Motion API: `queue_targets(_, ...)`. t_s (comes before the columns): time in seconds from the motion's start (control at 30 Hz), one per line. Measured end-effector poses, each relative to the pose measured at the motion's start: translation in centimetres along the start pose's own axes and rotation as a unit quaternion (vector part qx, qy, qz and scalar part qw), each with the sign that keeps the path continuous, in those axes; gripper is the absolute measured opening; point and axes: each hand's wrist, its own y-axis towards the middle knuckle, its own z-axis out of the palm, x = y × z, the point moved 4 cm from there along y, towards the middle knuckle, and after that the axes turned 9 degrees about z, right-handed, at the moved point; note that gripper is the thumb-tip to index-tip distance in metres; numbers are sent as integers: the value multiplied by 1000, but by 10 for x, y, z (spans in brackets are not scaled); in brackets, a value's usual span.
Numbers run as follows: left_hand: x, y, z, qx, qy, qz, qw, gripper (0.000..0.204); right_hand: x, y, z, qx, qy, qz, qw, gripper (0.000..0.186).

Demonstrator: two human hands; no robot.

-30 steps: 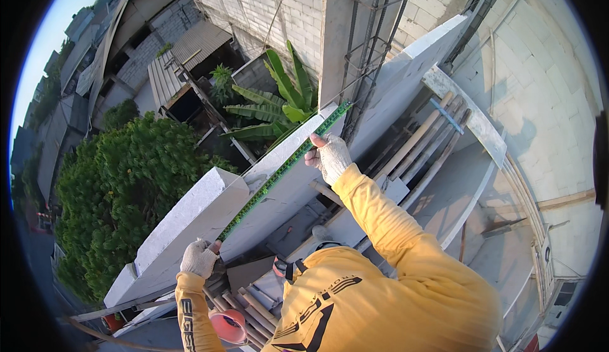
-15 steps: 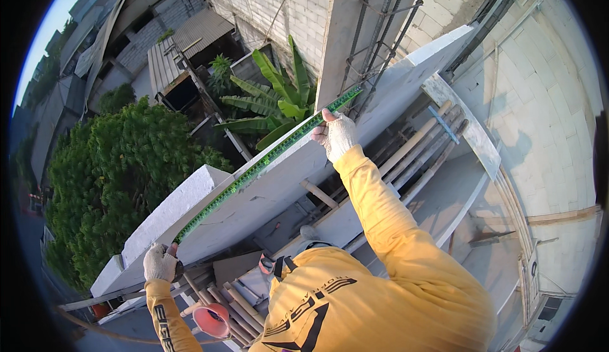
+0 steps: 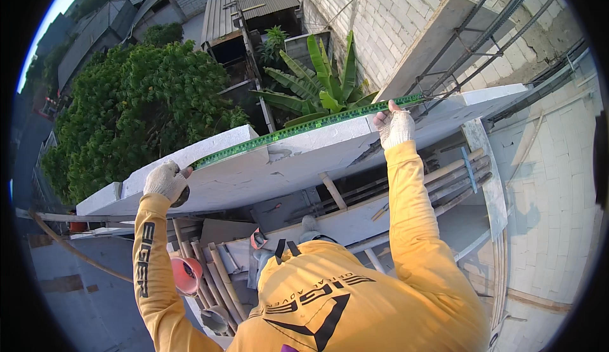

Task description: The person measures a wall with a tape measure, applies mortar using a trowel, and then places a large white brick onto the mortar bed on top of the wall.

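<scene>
A green tape measure blade [image 3: 285,132] is stretched along the upper edge of a pale block wall [image 3: 298,161]. My left hand [image 3: 166,182], in a whitish work glove with bare fingertips, is closed at the blade's left end; a dark rounded part, probably the tape's case, shows under the palm. My right hand [image 3: 396,127], gloved alike, pinches the blade near its right end, with thumb and finger at the wall's top. A short stretch of blade runs on past it toward steel rebar [image 3: 472,47]. A raised block [image 3: 216,144] sits on the wall's left part, behind the blade.
Below stand bamboo poles [image 3: 222,276], a pink bucket [image 3: 186,274] and a plank platform [image 3: 346,225]. A board [image 3: 438,41] leans beside the rebar. Beyond the wall are a leafy tree [image 3: 146,111], banana plants [image 3: 317,82] and a metal-roofed shed [image 3: 254,3].
My view has turned, so the wall and tape lie more level. The left hand now sits higher in the picture, beside the raised block. Both hands keep hold of the tape.
</scene>
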Motion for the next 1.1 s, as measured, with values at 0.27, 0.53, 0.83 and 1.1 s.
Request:
queue_targets(0.27,0,6,9,37,26,7,999,55,1,6,-6,-22,-51,-3,998,13)
queue_targets(0.53,-1,12,15,55,23,-19,998,54,5,2,-2,-41,-76,-10,996,17)
queue_targets(0.83,-1,15,15,54,22,-7,998,50,7,6,-6,-44,-82,-12,996,18)
queue_targets(1.1,2,13,16,54,-2,-3,999,51,6,8,-6,-47,-78,-9,996,18)
